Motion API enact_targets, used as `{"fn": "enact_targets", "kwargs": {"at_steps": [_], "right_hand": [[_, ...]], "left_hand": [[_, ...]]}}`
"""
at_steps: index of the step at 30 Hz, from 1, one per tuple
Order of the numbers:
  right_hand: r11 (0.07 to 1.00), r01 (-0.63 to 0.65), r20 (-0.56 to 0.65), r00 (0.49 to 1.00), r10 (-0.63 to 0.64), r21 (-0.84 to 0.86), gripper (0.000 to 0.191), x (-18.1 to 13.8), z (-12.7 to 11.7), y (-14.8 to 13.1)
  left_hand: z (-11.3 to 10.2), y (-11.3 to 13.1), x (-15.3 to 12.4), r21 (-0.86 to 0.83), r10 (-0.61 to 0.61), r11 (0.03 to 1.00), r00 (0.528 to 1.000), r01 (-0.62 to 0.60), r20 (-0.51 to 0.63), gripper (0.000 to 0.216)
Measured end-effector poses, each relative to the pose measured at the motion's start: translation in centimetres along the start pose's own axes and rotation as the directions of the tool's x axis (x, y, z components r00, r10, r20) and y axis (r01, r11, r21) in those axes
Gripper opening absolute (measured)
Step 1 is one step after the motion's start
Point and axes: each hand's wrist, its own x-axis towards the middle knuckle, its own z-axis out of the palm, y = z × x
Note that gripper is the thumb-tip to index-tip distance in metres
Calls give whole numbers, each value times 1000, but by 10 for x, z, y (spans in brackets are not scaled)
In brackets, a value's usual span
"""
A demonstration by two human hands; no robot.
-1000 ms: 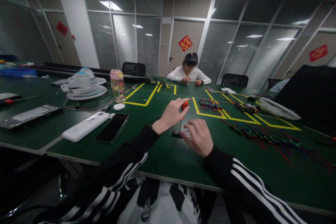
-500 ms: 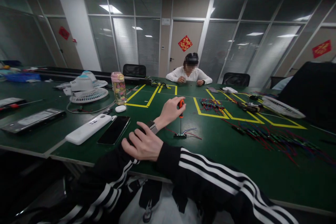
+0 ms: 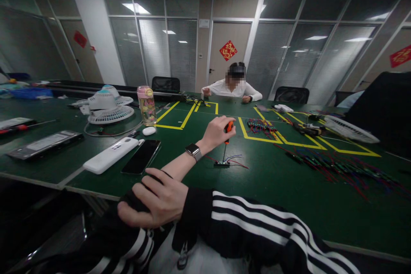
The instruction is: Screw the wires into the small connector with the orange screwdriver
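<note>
My left hand (image 3: 215,133), with a smartwatch (image 3: 193,150) on the wrist, grips the orange and black handle of a screwdriver (image 3: 229,128). The screwdriver leans slightly, its shaft running down to a small circuit board (image 3: 221,164) on the table; the exact tip contact is too small to tell. Red and blue wires (image 3: 238,162) spread from the board. Across my left forearm lies my right hand (image 3: 159,199), fingers wrapped round the bunched black sleeve (image 3: 133,199) of that arm.
A black phone (image 3: 141,157), a white power bank (image 3: 111,155) and a white earbud case (image 3: 149,131) lie left. Behind them stand a bottle (image 3: 147,107) and a white fan (image 3: 111,114). Wired boards (image 3: 346,169) are heaped right. Another person (image 3: 233,87) sits opposite.
My right hand has slid down my left forearm toward the elbow, pulling the sleeve back and baring forearm and watch. The screwdriver handle has tipped a little to the right.
</note>
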Motion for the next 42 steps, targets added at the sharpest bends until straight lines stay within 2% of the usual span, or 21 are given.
{"fn": "enact_targets", "kwargs": {"at_steps": [2,4,9,12,14,17,19,20,21,23,25,26,28,29,31,33,36,38,42], "right_hand": [[1000,5,-53,999,-4,19,24,0,5,-5],[999,10,-56,998,-8,42,24,0,8,-10],[991,-29,44,999,24,134,21,4,10,-30],[976,-8,78,997,-10,218,18,7,8,-40],[979,15,115,993,-39,201,20,8,1,-40],[993,75,99,992,-84,89,25,2,-22,-21],[992,121,10,993,-122,26,24,-11,-47,3],[994,107,5,994,-107,6,22,-20,-63,17],[998,62,1,998,-62,-12,19,-32,-78,31],[985,-155,-5,988,155,-75,9,-61,-109,62],[920,-375,-20,927,375,-113,5,-93,-133,90],[854,-504,4,861,509,-130,3,-108,-141,101],[705,-700,169,686,708,-113,7,-133,-148,117],[653,-753,273,614,740,-76,13,-142,-148,121],[568,-823,442,509,739,-1,24,-153,-142,123],[515,-856,553,454,699,53,27,-156,-133,120],[495,-869,592,411,694,23,13,-153,-121,114],[478,-878,588,380,714,-13,9,-152,-117,112],[399,-917,574,312,757,-29,10,-151,-117,109]], "left_hand": [[2,1,1,2,16,1000,1000,-16,8,24],[4,2,2,9,36,999,999,-36,19,25],[6,4,3,21,32,999,999,-33,14,24],[8,7,4,12,45,999,999,-46,6,24],[10,10,5,4,82,997,997,-82,4,24],[8,13,6,-8,90,996,996,-90,11,22],[4,13,3,-26,48,999,999,-48,24,21],[0,12,2,-41,18,999,999,-17,34,21],[-3,10,-1,-64,-19,998,1000,21,20,21],[-11,7,-5,-136,-80,988,997,78,-10,22],[-19,5,-7,-224,-118,968,993,113,-8,24],[-21,5,-7,-275,-135,952,991,132,8,25],[-26,6,-4,-393,-167,901,983,182,71,29],[-28,7,-3,-457,-177,863,976,215,126,30],[-31,11,0,-584,-185,752,948,305,258,32],[-34,14,1,-679,-158,631,919,375,361,33],[-37,18,-4,-738,-152,547,914,394,376,32],[-38,19,-8,-726,-207,574,925,378,319,30],[-38,19,-14,-629,-290,711,946,314,145,25]]}}
